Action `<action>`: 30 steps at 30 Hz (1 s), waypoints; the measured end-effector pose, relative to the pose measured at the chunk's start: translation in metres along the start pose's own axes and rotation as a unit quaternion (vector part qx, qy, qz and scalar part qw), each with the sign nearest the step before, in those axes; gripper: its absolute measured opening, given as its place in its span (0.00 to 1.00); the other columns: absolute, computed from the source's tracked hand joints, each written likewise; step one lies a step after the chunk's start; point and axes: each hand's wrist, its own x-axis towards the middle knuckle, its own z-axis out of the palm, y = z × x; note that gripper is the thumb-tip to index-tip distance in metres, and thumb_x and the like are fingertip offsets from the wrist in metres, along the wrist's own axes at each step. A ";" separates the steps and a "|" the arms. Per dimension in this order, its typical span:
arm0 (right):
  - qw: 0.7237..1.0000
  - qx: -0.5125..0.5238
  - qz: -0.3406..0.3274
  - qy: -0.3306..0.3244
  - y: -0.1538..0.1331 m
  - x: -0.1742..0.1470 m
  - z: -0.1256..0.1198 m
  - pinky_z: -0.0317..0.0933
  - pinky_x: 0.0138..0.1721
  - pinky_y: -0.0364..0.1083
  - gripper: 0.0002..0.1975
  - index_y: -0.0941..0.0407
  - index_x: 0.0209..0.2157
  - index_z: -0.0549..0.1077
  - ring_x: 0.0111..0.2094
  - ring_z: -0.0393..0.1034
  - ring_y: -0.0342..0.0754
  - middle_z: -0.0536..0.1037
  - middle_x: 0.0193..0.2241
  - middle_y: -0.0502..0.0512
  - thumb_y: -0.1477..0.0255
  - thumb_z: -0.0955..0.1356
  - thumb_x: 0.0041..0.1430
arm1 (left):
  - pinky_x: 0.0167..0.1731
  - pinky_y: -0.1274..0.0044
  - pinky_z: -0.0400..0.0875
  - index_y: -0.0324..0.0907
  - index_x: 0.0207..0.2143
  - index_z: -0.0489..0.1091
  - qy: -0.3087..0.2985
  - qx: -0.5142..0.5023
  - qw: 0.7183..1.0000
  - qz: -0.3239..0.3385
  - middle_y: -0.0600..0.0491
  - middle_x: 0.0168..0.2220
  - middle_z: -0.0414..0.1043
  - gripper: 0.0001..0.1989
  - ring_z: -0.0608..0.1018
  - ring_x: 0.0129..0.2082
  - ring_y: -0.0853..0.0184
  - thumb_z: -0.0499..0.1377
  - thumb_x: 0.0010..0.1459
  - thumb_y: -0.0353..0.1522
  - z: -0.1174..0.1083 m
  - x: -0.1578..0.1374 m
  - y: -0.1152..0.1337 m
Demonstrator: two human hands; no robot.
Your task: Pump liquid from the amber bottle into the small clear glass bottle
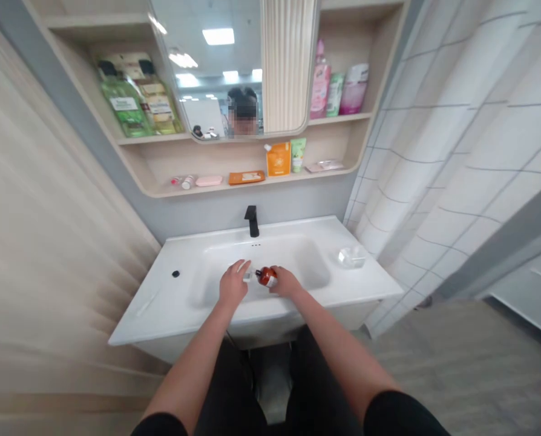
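Over the basin of the white sink (307, 263), my right hand (285, 282) is closed around an amber bottle (267, 277) with a pale label. The bottle is tilted, its dark neck pointing left toward my left hand (234, 283). Between the thumb and fingers of that hand is a small clear container (247, 277), close to the bottle's mouth. I cannot tell whether the two touch or whether liquid is flowing. A small black round piece, like a cap (175, 274), lies on the counter to the left.
A black faucet (252, 221) stands behind the basin. On the right counter sits a clear box (351, 257); a thin clear stick (147, 304) lies on the left. Above, a shelf (161, 192) holds an orange pouch (278, 160), bottles and tubes, beside a mirror (207, 66).
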 end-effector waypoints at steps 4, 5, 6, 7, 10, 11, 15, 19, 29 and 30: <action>1.000 0.003 0.001 0.004 0.001 0.001 0.001 0.67 0.54 0.50 0.39 0.55 0.61 0.75 0.53 0.79 0.60 0.83 0.55 0.62 0.74 0.82 0.45 | 0.66 0.64 0.75 0.50 0.73 0.70 -0.003 0.003 1.000 0.003 0.50 0.72 0.70 0.43 0.76 0.66 0.53 0.59 0.56 0.17 -0.001 0.000 0.000; 1.000 0.004 -0.001 0.005 0.001 0.001 0.001 0.67 0.54 0.50 0.40 0.56 0.61 0.75 0.53 0.79 0.60 0.83 0.55 0.63 0.74 0.82 0.45 | 0.66 0.64 0.75 0.50 0.73 0.70 -0.002 0.003 1.000 0.004 0.49 0.72 0.70 0.43 0.75 0.66 0.53 0.59 0.56 0.18 -0.002 0.000 0.000; 1.000 0.004 -0.003 0.006 0.001 0.001 0.002 0.67 0.54 0.50 0.40 0.56 0.61 0.75 0.53 0.79 0.60 0.83 0.55 0.63 0.74 0.82 0.45 | 0.66 0.64 0.74 0.50 0.73 0.70 0.000 0.002 1.000 0.005 0.49 0.72 0.70 0.43 0.75 0.66 0.53 0.59 0.56 0.18 -0.002 0.000 0.000; 1.000 0.005 -0.005 0.005 0.001 0.001 0.002 0.68 0.54 0.50 0.40 0.56 0.61 0.75 0.53 0.79 0.60 0.83 0.55 0.63 0.74 0.82 0.45 | 0.67 0.64 0.74 0.50 0.73 0.70 0.001 0.001 1.000 0.006 0.49 0.72 0.70 0.43 0.75 0.66 0.53 0.59 0.56 0.18 -0.002 0.000 0.000; 1.000 0.005 -0.004 0.000 0.001 0.001 0.001 0.68 0.53 0.50 0.39 0.56 0.61 0.75 0.53 0.79 0.60 0.83 0.54 0.62 0.74 0.82 0.45 | 0.68 0.65 0.73 0.52 0.73 0.70 -0.002 -0.003 1.000 0.002 0.50 0.72 0.70 0.44 0.75 0.67 0.54 0.59 0.56 0.17 -0.002 0.000 0.000; 1.000 0.005 -0.002 0.000 0.001 0.000 0.001 0.67 0.54 0.50 0.39 0.56 0.61 0.75 0.53 0.79 0.60 0.83 0.54 0.63 0.74 0.82 0.45 | 0.68 0.65 0.73 0.53 0.73 0.69 -0.002 -0.004 1.000 0.001 0.51 0.73 0.70 0.44 0.74 0.68 0.54 0.59 0.56 0.17 -0.001 0.000 0.000; 1.000 0.006 -0.004 -0.002 0.001 0.001 0.001 0.67 0.54 0.50 0.40 0.56 0.62 0.74 0.53 0.79 0.59 0.83 0.55 0.62 0.73 0.82 0.45 | 0.68 0.64 0.73 0.52 0.73 0.70 0.002 -0.010 1.000 0.003 0.50 0.73 0.70 0.44 0.74 0.68 0.53 0.59 0.56 0.17 0.001 0.000 0.000; 1.000 0.008 -0.001 0.000 0.002 0.001 0.001 0.67 0.54 0.50 0.40 0.55 0.61 0.75 0.53 0.79 0.60 0.83 0.54 0.61 0.73 0.83 0.45 | 0.68 0.64 0.72 0.51 0.73 0.70 0.008 -0.006 1.000 0.007 0.49 0.72 0.70 0.43 0.74 0.68 0.53 0.58 0.56 0.17 0.000 0.000 0.000; 1.000 0.008 -0.008 -0.007 -0.001 0.001 -0.002 0.67 0.53 0.50 0.39 0.55 0.61 0.76 0.52 0.79 0.59 0.83 0.54 0.61 0.74 0.83 0.45 | 0.68 0.64 0.71 0.52 0.73 0.70 0.007 -0.010 1.000 0.010 0.50 0.72 0.69 0.42 0.74 0.68 0.53 0.57 0.58 0.17 -0.001 0.000 0.000; 1.000 0.008 -0.010 -0.007 -0.001 0.001 -0.002 0.67 0.54 0.50 0.40 0.55 0.62 0.75 0.52 0.78 0.59 0.83 0.54 0.61 0.73 0.83 0.46 | 0.69 0.64 0.71 0.52 0.73 0.70 0.009 -0.011 1.000 0.014 0.50 0.72 0.70 0.42 0.73 0.68 0.53 0.56 0.59 0.17 -0.001 0.000 0.000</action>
